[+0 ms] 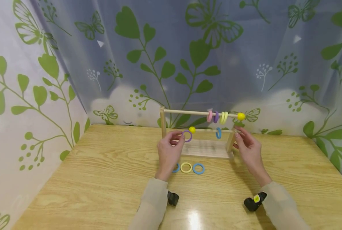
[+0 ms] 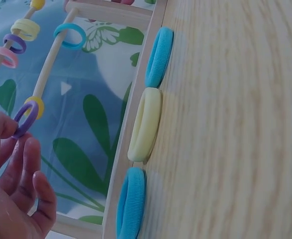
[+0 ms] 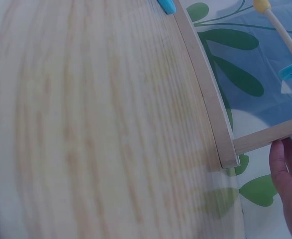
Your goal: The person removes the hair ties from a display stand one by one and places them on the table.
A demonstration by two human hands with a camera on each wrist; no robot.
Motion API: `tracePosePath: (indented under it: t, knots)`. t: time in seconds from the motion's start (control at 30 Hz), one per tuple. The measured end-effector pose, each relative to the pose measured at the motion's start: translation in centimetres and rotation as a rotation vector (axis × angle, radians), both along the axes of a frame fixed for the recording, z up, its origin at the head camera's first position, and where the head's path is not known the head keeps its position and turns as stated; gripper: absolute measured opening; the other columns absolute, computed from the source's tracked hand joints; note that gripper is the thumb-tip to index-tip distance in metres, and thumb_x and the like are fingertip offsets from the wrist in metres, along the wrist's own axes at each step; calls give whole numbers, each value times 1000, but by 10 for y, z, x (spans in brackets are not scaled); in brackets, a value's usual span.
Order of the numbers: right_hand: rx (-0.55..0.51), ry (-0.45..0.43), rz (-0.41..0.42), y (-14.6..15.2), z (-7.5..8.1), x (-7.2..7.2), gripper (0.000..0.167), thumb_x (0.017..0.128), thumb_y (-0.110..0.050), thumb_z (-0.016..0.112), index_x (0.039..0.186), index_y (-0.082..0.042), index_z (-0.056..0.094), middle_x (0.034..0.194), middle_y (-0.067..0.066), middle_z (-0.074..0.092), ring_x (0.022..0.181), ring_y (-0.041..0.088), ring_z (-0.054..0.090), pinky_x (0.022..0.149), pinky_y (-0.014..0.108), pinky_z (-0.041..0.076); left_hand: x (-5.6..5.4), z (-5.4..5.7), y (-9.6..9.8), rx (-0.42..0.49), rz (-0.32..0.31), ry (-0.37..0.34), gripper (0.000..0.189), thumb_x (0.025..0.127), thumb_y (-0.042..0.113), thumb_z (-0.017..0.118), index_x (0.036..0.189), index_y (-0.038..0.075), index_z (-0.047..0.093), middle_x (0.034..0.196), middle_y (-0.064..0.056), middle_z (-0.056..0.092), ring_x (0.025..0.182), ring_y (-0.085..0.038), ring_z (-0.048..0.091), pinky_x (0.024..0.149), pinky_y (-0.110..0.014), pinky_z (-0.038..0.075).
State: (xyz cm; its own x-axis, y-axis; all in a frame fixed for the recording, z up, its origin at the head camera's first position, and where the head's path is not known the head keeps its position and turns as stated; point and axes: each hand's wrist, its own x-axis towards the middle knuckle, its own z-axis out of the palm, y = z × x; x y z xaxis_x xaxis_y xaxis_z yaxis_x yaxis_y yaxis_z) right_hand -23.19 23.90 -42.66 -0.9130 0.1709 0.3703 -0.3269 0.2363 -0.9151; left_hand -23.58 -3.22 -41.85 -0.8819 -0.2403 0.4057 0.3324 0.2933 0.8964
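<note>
My left hand pinches a purple hair tie between thumb and fingertips. The hair tie is right at the yellow ball that ends the lower rod of a wooden rack. A blue hair tie hangs on that rod, further right. My right hand holds the rack's right post, thumb in front and other fingers partly hidden behind. The upper rod carries pink, purple and pale yellow hair ties.
On the table, before the rack's base, lie a blue hair tie, a yellow one and another blue one in a row. Another yellow ball caps the upper rod. A leaf-patterned curtain hangs behind.
</note>
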Motion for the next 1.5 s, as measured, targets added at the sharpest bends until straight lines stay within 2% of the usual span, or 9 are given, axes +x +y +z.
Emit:
tracePosePath:
  t: [0.23,0.53,0.77,1.27,1.5]
  knots:
    - [-1,-1,-5,0,0,-1,42,107,-21,54,144,-1,56,113,-23,66,102,-9,64,79,16,59,3,2,2,-41,-89,-14,13,90,14,74,103,10,78,88,-8,78,68,-14,67,64,-21,55]
    - [13,-21,-14,-1,1,0,42,107,-23,53,145,-3,56,114,-23,64,102,-10,63,80,16,59,9,1,7,-96,-194,-86,15,93,20,72,106,13,76,91,-6,77,74,-14,67,69,-22,55]
    - [6,-22,-8,-1,1,0,43,107,-23,53,145,-2,55,114,-23,64,103,-10,63,80,16,59,10,-2,14,-142,-235,-92,14,94,21,73,104,12,77,90,-4,77,71,-7,64,68,-21,55]
    - [4,-12,-2,0,0,0,43,107,-22,53,145,-2,55,113,-26,64,102,-9,63,79,16,59,15,-4,26,-182,-317,-129,13,93,20,73,103,13,78,90,-4,78,73,-6,64,70,-19,54]
    - [15,-20,-12,0,0,0,43,107,-23,53,146,-4,55,113,-26,63,103,-9,63,80,16,59,17,-3,30,-227,-357,-194,12,93,22,72,102,16,78,89,-1,78,71,-4,63,68,-19,52]
